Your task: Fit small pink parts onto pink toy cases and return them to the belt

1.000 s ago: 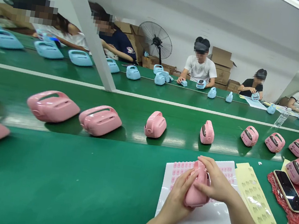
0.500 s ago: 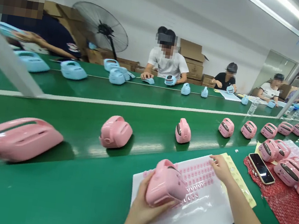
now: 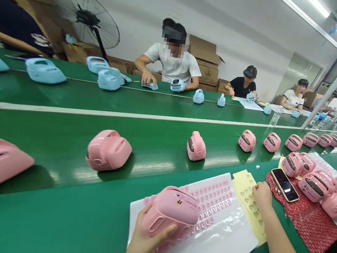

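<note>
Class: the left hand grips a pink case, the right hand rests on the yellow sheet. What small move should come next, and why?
Probably peel one sticker: the right hand lies on the yellow sheet, while the left hand holds the pink case ready.

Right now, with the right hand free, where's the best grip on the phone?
Judging by its pose, pinch the phone across its long edges, from above. It lies flat, screen up, on the red mat, just past the right hand; the pink cases crowd its far side.
</note>
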`<action>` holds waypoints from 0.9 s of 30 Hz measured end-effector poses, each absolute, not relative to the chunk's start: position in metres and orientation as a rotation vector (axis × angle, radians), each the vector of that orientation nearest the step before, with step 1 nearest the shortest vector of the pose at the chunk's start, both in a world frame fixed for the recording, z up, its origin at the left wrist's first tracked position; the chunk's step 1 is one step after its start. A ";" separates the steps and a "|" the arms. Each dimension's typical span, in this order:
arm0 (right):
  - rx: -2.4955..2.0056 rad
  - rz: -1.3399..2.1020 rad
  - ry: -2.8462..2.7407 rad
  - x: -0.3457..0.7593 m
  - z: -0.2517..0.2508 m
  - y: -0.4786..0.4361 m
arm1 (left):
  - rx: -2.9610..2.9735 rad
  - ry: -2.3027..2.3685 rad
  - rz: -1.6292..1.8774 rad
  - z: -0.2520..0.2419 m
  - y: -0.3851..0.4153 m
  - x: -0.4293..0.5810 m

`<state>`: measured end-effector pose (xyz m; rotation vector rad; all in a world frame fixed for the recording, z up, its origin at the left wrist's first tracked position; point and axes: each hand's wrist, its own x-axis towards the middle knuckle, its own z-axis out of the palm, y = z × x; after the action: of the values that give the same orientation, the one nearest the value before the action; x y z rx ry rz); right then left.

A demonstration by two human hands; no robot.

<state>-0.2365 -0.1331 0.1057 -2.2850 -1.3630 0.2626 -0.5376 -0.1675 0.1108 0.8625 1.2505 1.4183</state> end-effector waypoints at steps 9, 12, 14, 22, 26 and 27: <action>-2.096 0.516 -1.234 -0.237 0.095 -0.137 | 0.833 1.182 1.444 0.111 -0.169 -0.540; -2.036 0.619 -1.195 -0.235 0.093 -0.138 | 0.780 1.148 1.428 0.112 -0.169 -0.541; -2.023 0.640 -1.175 -0.235 0.093 -0.137 | 0.720 1.116 1.404 0.114 -0.170 -0.542; -2.136 0.467 -1.207 -0.245 0.101 -0.129 | 0.552 1.037 1.344 0.123 -0.175 -0.548; -2.130 0.443 -1.220 -0.252 0.103 -0.132 | 0.454 1.057 1.316 0.135 -0.175 -0.551; -2.122 0.460 -1.218 -0.253 0.103 -0.133 | 0.424 1.066 1.316 0.137 -0.175 -0.551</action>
<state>-0.2529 -0.1330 0.1034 -2.1217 -1.2180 0.4604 -0.5509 -0.1750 0.1373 0.4236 1.0659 1.3162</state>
